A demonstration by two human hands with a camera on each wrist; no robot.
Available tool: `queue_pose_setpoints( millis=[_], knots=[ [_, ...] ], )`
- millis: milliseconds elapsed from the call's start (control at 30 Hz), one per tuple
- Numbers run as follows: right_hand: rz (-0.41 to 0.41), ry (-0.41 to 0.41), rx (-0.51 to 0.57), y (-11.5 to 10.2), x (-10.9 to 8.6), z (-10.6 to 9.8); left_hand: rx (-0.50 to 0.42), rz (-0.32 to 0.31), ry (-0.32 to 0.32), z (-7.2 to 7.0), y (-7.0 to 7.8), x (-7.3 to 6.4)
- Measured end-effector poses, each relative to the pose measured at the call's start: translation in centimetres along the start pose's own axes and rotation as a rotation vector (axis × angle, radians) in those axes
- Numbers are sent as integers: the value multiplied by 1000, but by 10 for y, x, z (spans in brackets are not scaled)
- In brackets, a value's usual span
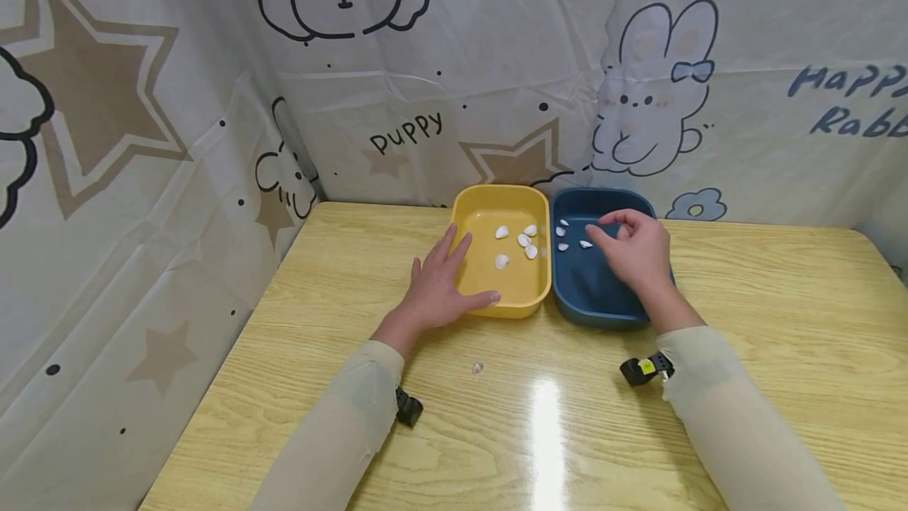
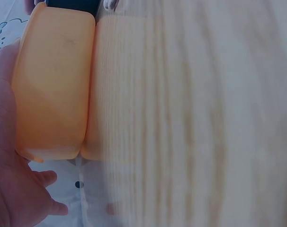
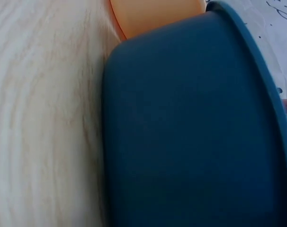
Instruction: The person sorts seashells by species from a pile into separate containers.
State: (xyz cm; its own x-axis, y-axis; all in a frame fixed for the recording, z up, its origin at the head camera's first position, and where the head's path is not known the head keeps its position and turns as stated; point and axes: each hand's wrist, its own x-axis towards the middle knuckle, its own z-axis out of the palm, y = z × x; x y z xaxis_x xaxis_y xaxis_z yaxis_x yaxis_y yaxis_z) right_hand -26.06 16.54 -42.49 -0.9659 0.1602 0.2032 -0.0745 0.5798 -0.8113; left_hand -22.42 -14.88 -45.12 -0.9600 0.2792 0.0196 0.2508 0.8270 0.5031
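Observation:
My left hand (image 1: 443, 282) rests with spread fingers on the left and front rim of a yellow plastic bin (image 1: 504, 310); the left wrist view shows the thumb and palm beside its wall. Several small white seashells (image 1: 524, 240) lie in that bin. Over the dark blue bin (image 1: 603, 318), my right hand (image 1: 638, 249) hovers with thumb and index fingertips slightly apart, nothing visible between them. Just below the thumb is one white shell (image 1: 585, 244); more shells (image 1: 560, 232) sit along the blue bin's left side. The right wrist view shows mostly the blue bin's wall.
A small pale shell (image 1: 478, 368) lies on the wood-grain table (image 1: 319, 416) in front of the yellow bin. The two bins stand side by side near the back edge. Behind them hangs a printed cloth (image 1: 482, 77).

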Motion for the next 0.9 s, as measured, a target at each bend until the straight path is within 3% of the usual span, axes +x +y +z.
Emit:
queue_pose_setpoints(
  millis=[167,433,900],
  knots=[
    [-45,-15,24,-6,-13,-3,-1,0,3,1,0,0],
    [-209,-31,63,-19,-40,-2,1,11,11,1,-1,0],
    [-398,-252,215,-49,-98,22,12,18,24,1,1,-1]
  ],
)
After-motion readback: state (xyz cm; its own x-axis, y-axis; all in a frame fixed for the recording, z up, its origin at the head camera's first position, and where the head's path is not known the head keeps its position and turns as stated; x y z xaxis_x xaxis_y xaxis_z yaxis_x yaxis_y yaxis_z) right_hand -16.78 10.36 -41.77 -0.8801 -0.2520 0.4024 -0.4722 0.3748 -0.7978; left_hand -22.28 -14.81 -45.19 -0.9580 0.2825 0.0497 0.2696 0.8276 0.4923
